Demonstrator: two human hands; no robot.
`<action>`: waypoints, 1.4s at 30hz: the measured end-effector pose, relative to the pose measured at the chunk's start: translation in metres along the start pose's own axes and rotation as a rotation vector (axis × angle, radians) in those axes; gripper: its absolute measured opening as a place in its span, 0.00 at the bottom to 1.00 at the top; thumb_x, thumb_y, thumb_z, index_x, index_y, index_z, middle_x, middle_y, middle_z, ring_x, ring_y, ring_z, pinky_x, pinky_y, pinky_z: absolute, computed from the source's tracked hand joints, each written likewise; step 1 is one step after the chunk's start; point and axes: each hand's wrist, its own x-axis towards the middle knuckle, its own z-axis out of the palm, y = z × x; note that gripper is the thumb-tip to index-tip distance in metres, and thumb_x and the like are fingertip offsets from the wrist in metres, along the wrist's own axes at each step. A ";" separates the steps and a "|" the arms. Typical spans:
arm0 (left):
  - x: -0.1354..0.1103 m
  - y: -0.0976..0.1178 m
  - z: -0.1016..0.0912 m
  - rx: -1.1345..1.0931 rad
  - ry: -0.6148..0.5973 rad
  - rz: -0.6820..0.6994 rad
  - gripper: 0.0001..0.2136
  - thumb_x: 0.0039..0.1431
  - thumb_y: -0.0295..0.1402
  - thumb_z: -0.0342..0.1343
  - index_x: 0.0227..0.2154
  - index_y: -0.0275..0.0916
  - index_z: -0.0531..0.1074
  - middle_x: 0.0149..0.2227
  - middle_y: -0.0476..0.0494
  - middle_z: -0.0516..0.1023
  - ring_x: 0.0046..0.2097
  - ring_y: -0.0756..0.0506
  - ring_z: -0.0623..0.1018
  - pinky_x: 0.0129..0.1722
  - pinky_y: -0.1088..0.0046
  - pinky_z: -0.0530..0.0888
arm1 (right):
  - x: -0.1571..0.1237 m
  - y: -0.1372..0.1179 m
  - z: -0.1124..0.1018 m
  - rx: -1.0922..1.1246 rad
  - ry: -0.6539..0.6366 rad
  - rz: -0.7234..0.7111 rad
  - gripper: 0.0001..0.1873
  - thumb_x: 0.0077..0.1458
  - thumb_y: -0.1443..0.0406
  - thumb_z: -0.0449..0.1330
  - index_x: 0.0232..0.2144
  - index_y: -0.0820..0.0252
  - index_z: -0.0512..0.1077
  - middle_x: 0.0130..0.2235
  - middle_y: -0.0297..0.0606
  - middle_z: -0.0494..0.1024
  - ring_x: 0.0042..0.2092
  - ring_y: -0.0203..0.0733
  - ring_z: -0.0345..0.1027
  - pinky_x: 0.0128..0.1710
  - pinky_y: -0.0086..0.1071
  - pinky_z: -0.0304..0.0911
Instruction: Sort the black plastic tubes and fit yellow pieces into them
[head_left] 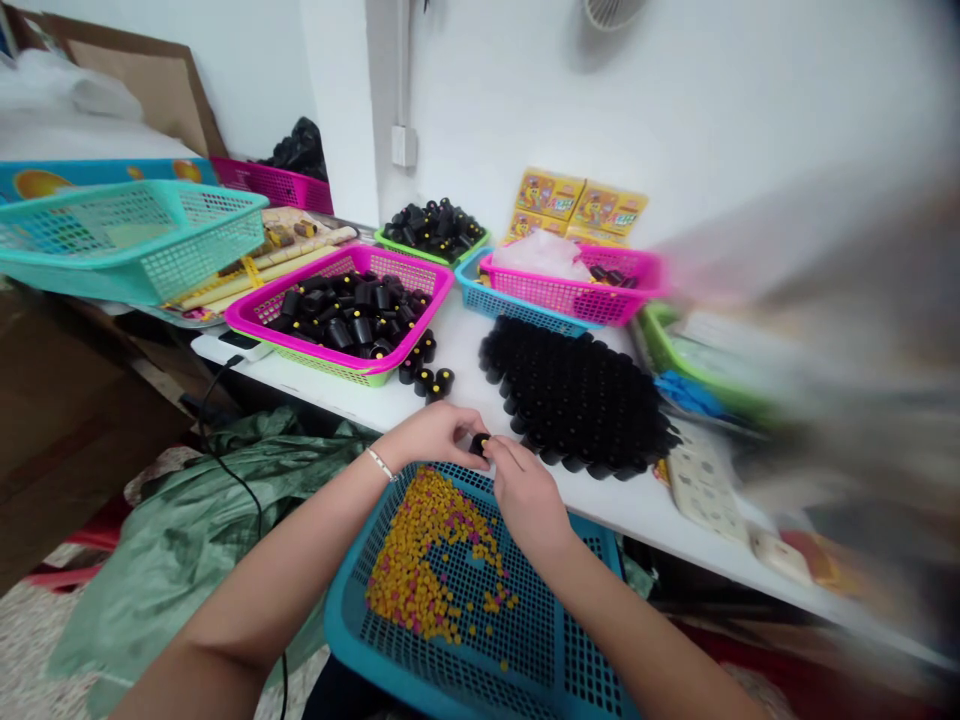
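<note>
Between the thumb and fingers of my left hand (448,432) is a small black cap (477,446), held above the near edge of the table. My right hand (531,495) meets it from the right, its fingertips closed at a small yellow piece on the cap's top. Below both hands, a blue basket (349,600) holds many loose yellow pieces (412,560) with some pink ones among them. Just beyond my left hand stand several black caps (424,382) with yellow or pink centres. A dense block of upright black caps (577,395) fills the table beyond my right hand.
A pink basket (244,318) of yellow-centred black caps stands left on the white table (465,345). Behind are a green basket (484,240), another pink basket (570,298) and yellow boxes (551,195). A turquoise basket (90,255) sits far left. A cable (255,500) hangs down. The right side is blurred.
</note>
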 end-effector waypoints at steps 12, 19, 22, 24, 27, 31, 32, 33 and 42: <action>-0.005 0.003 0.001 0.020 0.019 -0.010 0.20 0.44 0.48 0.67 0.32 0.36 0.75 0.20 0.56 0.64 0.24 0.53 0.63 0.24 0.78 0.58 | 0.018 -0.007 -0.036 0.506 -0.088 0.462 0.12 0.62 0.66 0.53 0.46 0.59 0.72 0.45 0.43 0.77 0.40 0.39 0.75 0.38 0.31 0.73; -0.003 0.000 0.001 -0.007 -0.011 -0.010 0.18 0.45 0.46 0.67 0.32 0.36 0.75 0.21 0.56 0.64 0.24 0.53 0.63 0.24 0.78 0.58 | 0.019 -0.007 -0.034 0.459 -0.160 0.363 0.11 0.61 0.67 0.55 0.41 0.60 0.76 0.41 0.41 0.76 0.38 0.39 0.73 0.40 0.32 0.71; -0.002 -0.001 0.002 -0.008 -0.013 -0.014 0.19 0.44 0.47 0.67 0.32 0.36 0.75 0.20 0.57 0.64 0.24 0.53 0.62 0.24 0.78 0.57 | 0.038 0.000 -0.038 0.404 -0.265 0.356 0.07 0.58 0.69 0.59 0.33 0.61 0.78 0.34 0.38 0.76 0.34 0.37 0.72 0.37 0.30 0.69; -0.002 -0.001 0.002 -0.004 -0.009 -0.015 0.19 0.43 0.47 0.67 0.31 0.36 0.75 0.20 0.56 0.64 0.24 0.52 0.63 0.24 0.78 0.57 | 0.050 0.004 -0.039 0.362 -0.353 0.319 0.07 0.55 0.72 0.61 0.29 0.60 0.79 0.33 0.37 0.76 0.33 0.37 0.71 0.37 0.30 0.68; -0.002 -0.001 0.001 -0.004 -0.009 -0.010 0.19 0.43 0.47 0.68 0.30 0.36 0.75 0.21 0.56 0.65 0.25 0.52 0.63 0.24 0.78 0.57 | 0.063 0.008 -0.036 0.346 -0.411 0.276 0.10 0.49 0.77 0.63 0.23 0.60 0.78 0.30 0.36 0.77 0.32 0.36 0.72 0.37 0.29 0.67; -0.001 -0.001 0.001 -0.009 -0.008 -0.011 0.19 0.43 0.47 0.68 0.30 0.36 0.74 0.21 0.56 0.65 0.24 0.53 0.63 0.24 0.79 0.58 | 0.060 0.008 -0.029 0.340 -0.360 0.296 0.14 0.47 0.81 0.60 0.23 0.61 0.78 0.30 0.36 0.79 0.32 0.36 0.73 0.37 0.29 0.68; -0.001 -0.001 0.001 -0.008 -0.007 -0.012 0.19 0.43 0.47 0.68 0.30 0.36 0.74 0.20 0.56 0.65 0.24 0.53 0.63 0.24 0.79 0.58 | 0.058 0.007 -0.028 0.337 -0.338 0.307 0.14 0.48 0.81 0.59 0.24 0.62 0.79 0.30 0.37 0.80 0.33 0.37 0.74 0.38 0.29 0.69; -0.001 -0.001 0.001 -0.006 -0.005 -0.013 0.19 0.43 0.47 0.68 0.30 0.36 0.74 0.20 0.57 0.65 0.24 0.53 0.63 0.24 0.79 0.58 | 0.056 0.007 -0.028 0.334 -0.316 0.317 0.15 0.48 0.81 0.58 0.24 0.62 0.79 0.31 0.38 0.80 0.34 0.37 0.74 0.39 0.30 0.69; 0.001 -0.003 0.004 0.025 0.018 -0.030 0.18 0.41 0.44 0.69 0.30 0.36 0.74 0.20 0.56 0.66 0.24 0.52 0.65 0.24 0.78 0.58 | 0.058 0.012 -0.013 0.295 -0.366 0.252 0.14 0.43 0.81 0.59 0.21 0.61 0.76 0.29 0.36 0.78 0.30 0.37 0.72 0.34 0.28 0.67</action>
